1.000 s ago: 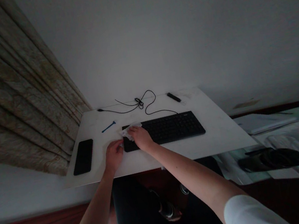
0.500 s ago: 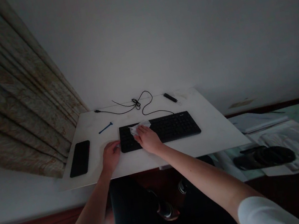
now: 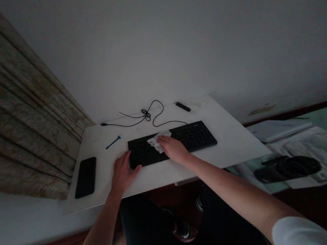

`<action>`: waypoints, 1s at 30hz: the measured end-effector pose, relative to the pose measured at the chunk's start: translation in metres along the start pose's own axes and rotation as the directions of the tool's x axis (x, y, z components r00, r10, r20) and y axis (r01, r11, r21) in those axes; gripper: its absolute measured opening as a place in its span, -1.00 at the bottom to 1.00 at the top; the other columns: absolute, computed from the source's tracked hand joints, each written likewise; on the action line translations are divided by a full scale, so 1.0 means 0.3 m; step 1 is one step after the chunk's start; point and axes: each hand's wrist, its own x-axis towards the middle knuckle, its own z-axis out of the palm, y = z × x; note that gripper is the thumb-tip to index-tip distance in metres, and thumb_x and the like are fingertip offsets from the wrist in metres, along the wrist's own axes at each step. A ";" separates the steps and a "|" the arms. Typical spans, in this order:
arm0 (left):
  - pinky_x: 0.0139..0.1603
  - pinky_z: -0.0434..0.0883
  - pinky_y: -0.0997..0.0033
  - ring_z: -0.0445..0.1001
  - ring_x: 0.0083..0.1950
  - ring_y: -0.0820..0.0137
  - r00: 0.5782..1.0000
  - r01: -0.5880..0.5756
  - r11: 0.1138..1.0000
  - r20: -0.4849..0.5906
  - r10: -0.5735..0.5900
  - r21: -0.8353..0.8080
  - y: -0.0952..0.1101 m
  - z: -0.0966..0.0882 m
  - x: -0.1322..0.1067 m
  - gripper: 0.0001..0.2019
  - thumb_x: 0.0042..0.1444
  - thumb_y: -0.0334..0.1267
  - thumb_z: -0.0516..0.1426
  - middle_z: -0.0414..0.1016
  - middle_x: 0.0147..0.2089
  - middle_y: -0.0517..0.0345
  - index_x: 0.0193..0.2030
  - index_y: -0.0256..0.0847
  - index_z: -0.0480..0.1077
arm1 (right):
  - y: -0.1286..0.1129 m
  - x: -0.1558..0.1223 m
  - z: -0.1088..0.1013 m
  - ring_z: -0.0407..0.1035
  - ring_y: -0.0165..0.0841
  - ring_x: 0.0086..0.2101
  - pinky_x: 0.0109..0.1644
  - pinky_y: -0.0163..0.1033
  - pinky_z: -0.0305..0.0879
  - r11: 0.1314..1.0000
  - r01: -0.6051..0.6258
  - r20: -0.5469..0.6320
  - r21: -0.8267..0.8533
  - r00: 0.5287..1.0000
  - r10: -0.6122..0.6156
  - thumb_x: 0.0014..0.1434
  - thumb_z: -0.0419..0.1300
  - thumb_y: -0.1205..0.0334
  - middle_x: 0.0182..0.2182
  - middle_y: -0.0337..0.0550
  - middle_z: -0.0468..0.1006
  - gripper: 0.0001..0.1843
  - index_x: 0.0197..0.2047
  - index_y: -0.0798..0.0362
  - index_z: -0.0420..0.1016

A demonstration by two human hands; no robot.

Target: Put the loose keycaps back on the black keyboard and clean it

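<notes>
A black keyboard [image 3: 197, 135] lies on the white table [image 3: 233, 140], its cable [image 3: 169, 121] running back from it into a tied loop. My left hand [image 3: 124, 173] grips the keyboard's left end, fingers along the side and thumb at the front corner. Under the fingers of my right hand [image 3: 174, 149], a crumpled white tissue [image 3: 155, 144] is pressed onto the keys left of centre. Part of the tissue is hidden by that hand.
Left of the keyboard lie a black phone [image 3: 85, 177] and a small blue tool [image 3: 113, 142]. A black stick-like item [image 3: 183, 106] rests near the wall. Beside the curtain [image 3: 21, 105] stands the table's left edge; papers and a black object [image 3: 288, 168] sit on a surface at right.
My right hand has slid the tissue rightward along the keys. My left hand has moved onto the keyboard's left end, its thumb now out at the front corner.
</notes>
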 end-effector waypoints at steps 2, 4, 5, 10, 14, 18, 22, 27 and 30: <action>0.44 0.13 -0.10 0.27 0.40 0.00 1.000 -0.013 1.000 0.015 0.013 0.000 0.009 0.003 -0.001 -0.28 0.11 0.01 0.26 0.31 0.39 -0.15 0.38 -0.14 0.20 | 0.073 -0.041 -0.023 0.23 -0.20 0.31 0.40 0.01 0.13 0.998 -0.068 -0.035 -0.015 0.997 0.067 0.36 -0.09 0.39 0.28 0.00 0.42 -0.48 0.30 0.09 0.41; 0.45 0.14 -0.08 0.25 0.42 0.00 0.999 -0.012 1.000 0.033 0.012 -0.013 0.013 0.005 -0.001 -0.24 0.10 0.00 0.26 0.27 0.41 -0.15 0.41 -0.13 0.15 | 0.093 -0.054 -0.028 0.24 -0.17 0.30 0.40 0.03 0.13 0.992 -0.123 -0.059 -0.024 0.991 0.121 0.38 -0.10 0.37 0.27 0.07 0.43 -0.50 0.29 0.15 0.42; 0.44 0.16 -0.06 0.24 0.42 0.01 0.999 -0.006 1.000 0.041 0.007 -0.020 0.014 0.006 -0.001 -0.22 0.10 0.00 0.26 0.25 0.42 -0.16 0.42 -0.13 0.13 | 0.082 -0.049 -0.023 0.25 -0.16 0.30 0.40 0.03 0.12 0.990 -0.139 -0.064 -0.028 0.989 0.137 0.39 -0.11 0.36 0.26 0.11 0.43 -0.51 0.28 0.18 0.42; 0.43 0.21 -0.04 0.22 0.44 0.01 0.999 0.019 1.000 0.050 -0.018 -0.021 0.006 0.012 0.002 -0.19 0.10 -0.04 0.27 0.23 0.43 -0.20 0.44 -0.18 0.09 | -0.134 0.060 0.058 0.22 -0.14 0.31 0.38 -0.03 0.12 0.999 -0.036 -0.024 -0.001 0.999 0.036 0.42 -0.08 0.34 0.28 0.18 0.40 -0.54 0.26 0.27 0.41; 0.43 0.22 -0.03 0.25 0.42 0.00 0.998 0.006 1.000 0.060 -0.004 -0.030 -0.011 0.018 0.008 -0.20 0.07 -0.12 0.28 0.26 0.41 -0.24 0.42 -0.22 0.12 | -0.331 0.145 0.132 0.19 -0.14 0.32 0.38 0.00 0.12 0.995 0.079 0.016 0.052 0.997 -0.080 0.39 -0.04 0.37 0.30 0.19 0.36 -0.53 0.30 0.26 0.35; 0.42 0.24 0.00 0.27 0.41 0.01 0.997 0.029 0.999 0.066 -0.026 -0.040 -0.026 0.029 0.012 -0.16 0.04 -0.17 0.29 0.25 0.41 -0.25 0.44 -0.24 0.08 | -0.383 0.154 0.159 0.22 -0.15 0.31 0.39 -0.01 0.11 0.989 0.128 0.019 0.074 0.991 -0.130 0.37 -0.02 0.38 0.31 0.19 0.35 -0.52 0.31 0.26 0.35; 0.40 0.26 -0.06 0.27 0.41 -0.02 0.997 0.049 0.998 0.060 -0.047 -0.026 -0.028 0.030 0.010 -0.11 0.05 -0.04 0.31 0.25 0.42 -0.23 0.45 -0.21 0.05 | -0.280 0.088 0.125 0.24 -0.17 0.30 0.39 -0.01 0.12 0.990 0.120 -0.013 0.069 0.993 -0.120 0.41 -0.07 0.34 0.30 0.17 0.37 -0.52 0.32 0.22 0.36; 0.41 0.25 -0.05 0.27 0.41 0.00 0.999 0.006 1.000 0.046 -0.006 -0.007 -0.024 0.024 0.003 -0.13 0.07 0.03 0.29 0.24 0.43 -0.19 0.46 -0.17 0.06 | -0.079 -0.021 0.051 0.21 -0.15 0.32 0.41 0.01 0.09 0.999 0.008 -0.040 -0.039 0.999 -0.009 0.43 -0.11 0.32 0.30 0.20 0.37 -0.50 0.33 0.26 0.35; 0.42 0.25 -0.05 0.26 0.41 -0.02 0.999 -0.012 0.999 0.044 0.010 0.031 -0.025 0.029 -0.001 -0.14 0.06 0.07 0.28 0.22 0.43 -0.18 0.44 -0.20 0.11 | -0.023 -0.041 0.030 0.18 -0.12 0.34 0.42 0.04 0.05 0.994 -0.075 -0.042 -0.080 0.997 0.071 0.41 -0.11 0.35 0.31 0.23 0.34 -0.49 0.33 0.29 0.33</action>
